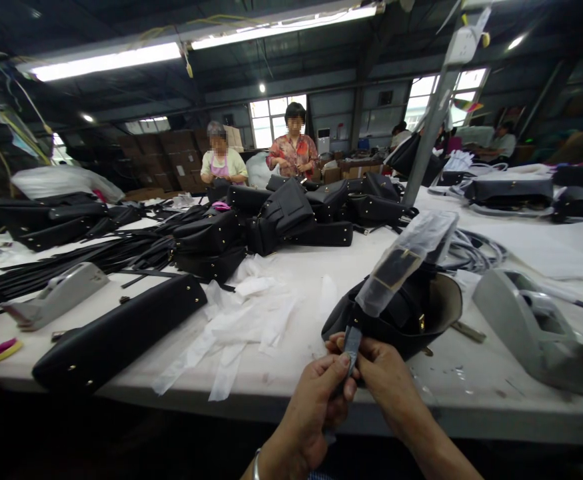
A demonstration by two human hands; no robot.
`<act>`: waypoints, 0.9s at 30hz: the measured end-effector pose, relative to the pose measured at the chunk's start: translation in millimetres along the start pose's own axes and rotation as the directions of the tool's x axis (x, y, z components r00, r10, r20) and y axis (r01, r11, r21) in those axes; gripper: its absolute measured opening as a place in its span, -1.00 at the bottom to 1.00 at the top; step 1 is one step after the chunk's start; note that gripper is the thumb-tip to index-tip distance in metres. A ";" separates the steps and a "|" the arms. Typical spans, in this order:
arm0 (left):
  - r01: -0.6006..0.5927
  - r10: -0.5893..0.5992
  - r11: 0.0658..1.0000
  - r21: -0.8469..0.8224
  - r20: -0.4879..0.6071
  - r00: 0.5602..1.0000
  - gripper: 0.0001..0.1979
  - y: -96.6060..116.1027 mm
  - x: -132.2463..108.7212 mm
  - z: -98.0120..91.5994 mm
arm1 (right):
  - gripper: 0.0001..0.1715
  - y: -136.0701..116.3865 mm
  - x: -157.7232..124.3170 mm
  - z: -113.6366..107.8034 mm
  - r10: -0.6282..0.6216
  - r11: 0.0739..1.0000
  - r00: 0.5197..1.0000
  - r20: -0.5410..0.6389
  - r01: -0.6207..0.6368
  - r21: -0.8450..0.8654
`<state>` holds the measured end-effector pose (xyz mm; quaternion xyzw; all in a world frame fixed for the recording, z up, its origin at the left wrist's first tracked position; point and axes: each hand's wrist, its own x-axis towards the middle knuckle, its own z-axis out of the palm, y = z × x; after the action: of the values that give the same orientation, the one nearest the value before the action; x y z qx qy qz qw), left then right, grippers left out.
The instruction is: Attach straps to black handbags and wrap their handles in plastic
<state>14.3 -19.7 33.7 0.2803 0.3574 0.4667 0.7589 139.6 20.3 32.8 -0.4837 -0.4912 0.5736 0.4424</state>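
A black handbag (411,313) lies on the white table (476,387) just beyond my hands. A clear plastic sleeve (406,257) covers its strap, with a gold buckle showing through. My left hand (316,400) and my right hand (381,373) meet at the table's near edge. Both pinch the lower end of the bag's dark strap (351,347) between thumb and fingers.
Another black bag (116,337) lies at left beside white paper strips (241,313). Grey tape dispensers stand at left (56,293) and right (536,327). More black bags (281,217) and straps pile up mid-table. Two people (291,147) stand across the table.
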 end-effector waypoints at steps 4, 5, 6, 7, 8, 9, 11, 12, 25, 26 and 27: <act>0.048 -0.046 0.981 -0.190 0.015 0.999 -0.57 -0.5 1.5 -0.7 | -0.58 -8.1 -5.3 0.2 0.081 0.969 0.987 0.137 -0.110 0.222; 0.065 -0.061 0.968 -0.243 0.026 0.998 -0.56 -1.2 2.2 -1.1 | -0.61 -10.5 -6.3 0.5 0.100 0.950 0.976 0.192 -0.151 0.273; 0.085 -0.078 0.954 -0.288 0.037 0.996 -0.54 -2.1 2.9 -1.6 | -0.66 -12.9 -7.0 0.9 0.112 0.932 0.964 0.241 -0.186 0.310; 0.106 -0.096 0.942 -0.319 0.048 0.994 -0.53 -3.3 3.4 -2.1 | -0.72 -15.0 -7.4 1.6 0.121 0.919 0.952 0.281 -0.214 0.331; 0.118 -0.106 0.935 -0.333 0.054 0.993 -0.52 -4.5 3.7 -2.6 | -0.79 -16.8 -7.6 2.4 0.129 0.911 0.943 0.307 -0.235 0.339; 0.117 -0.106 0.936 -0.332 0.050 0.993 -0.52 -5.6 3.8 -3.0 | -0.85 -18.0 -7.9 2.9 0.139 0.909 0.937 0.320 -0.249 0.335; 0.073 -0.069 0.960 -0.270 0.022 0.997 -0.53 -6.9 3.4 -3.7 | -0.87 -18.7 -10.0 1.4 0.139 0.924 0.937 0.320 -0.239 0.297; 0.038 -0.037 0.976 -0.212 0.010 0.999 -0.54 -7.0 3.1 -4.0 | -0.84 -18.5 -12.2 -1.8 0.119 0.947 0.940 0.318 -0.205 0.249; -0.299 0.327 0.903 0.309 -0.039 0.944 -0.54 -23.4 15.3 5.5 | -0.46 -172.1 5.0 -83.6 -0.237 0.954 0.967 -0.099 0.250 0.163; -0.318 0.345 0.886 0.337 -0.022 0.938 -0.54 -26.2 16.1 6.1 | -0.45 -190.9 11.7 -80.5 -0.233 0.952 0.970 -0.065 0.241 0.189; -0.328 0.356 0.870 0.368 -0.007 0.935 -0.54 -28.4 16.2 6.5 | -0.42 -207.5 17.8 -77.5 -0.217 0.954 0.975 -0.056 0.224 0.198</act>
<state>39.0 -17.2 11.4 0.4560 0.4096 0.5300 0.5860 220.6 74.4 232.6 -0.3879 -0.4733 0.5597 0.5588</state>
